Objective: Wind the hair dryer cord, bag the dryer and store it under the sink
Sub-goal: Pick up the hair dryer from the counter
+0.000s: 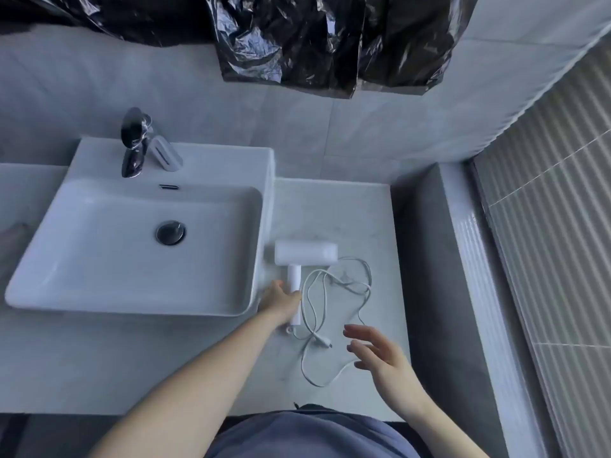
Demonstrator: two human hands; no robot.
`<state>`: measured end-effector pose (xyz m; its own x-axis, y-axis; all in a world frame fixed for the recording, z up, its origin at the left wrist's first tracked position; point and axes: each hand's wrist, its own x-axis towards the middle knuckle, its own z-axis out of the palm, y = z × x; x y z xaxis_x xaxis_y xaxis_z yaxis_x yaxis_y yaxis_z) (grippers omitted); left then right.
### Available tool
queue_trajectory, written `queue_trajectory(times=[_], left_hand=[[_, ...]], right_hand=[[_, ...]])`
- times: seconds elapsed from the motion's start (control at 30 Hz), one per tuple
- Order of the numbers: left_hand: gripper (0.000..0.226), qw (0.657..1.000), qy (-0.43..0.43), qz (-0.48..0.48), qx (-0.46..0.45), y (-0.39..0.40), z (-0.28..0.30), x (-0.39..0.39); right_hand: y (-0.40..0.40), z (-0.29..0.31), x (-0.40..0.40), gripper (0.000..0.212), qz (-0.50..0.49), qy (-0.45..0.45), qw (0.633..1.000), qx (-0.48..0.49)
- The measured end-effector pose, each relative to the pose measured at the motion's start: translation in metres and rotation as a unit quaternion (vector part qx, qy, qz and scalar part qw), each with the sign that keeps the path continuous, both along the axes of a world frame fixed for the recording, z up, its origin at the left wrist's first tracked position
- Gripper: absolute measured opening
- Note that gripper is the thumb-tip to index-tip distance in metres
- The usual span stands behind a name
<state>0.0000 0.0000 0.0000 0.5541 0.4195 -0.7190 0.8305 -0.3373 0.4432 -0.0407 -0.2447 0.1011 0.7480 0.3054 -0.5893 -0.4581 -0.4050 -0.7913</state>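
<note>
left hand (281, 300) covering hair dryer (305, 253) handle, grip unclear

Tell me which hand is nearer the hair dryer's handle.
Left. The left hand is on the hair dryer handle, at its left side. The right hand hovers open, apart, over the loose cord.

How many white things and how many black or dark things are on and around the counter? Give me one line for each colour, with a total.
White: 4: sink, dryer, cord, dispenser
Black or dark: 3: faucet, drain, plastic sheet
Total: 7
</note>
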Motion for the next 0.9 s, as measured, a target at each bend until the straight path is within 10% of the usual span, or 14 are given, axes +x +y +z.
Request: queue_trajectory(times=[0.37, 0.9], left_hand=[[0.036, 0.997, 0.015, 0.025, -0.068, -0.006, -0.01, 0.031], [0.034, 0.919, -0.338, 0.155, -0.128, -0.003, 0.182, -0.049]], right_hand=[[-0.01, -0.01, 0.052, 0.025, 0.05, 0.008, 0.997, -0.057], [0.034, 0.007, 0.047, 0.06, 0.201, -0.158, 0.966, -0.042]])
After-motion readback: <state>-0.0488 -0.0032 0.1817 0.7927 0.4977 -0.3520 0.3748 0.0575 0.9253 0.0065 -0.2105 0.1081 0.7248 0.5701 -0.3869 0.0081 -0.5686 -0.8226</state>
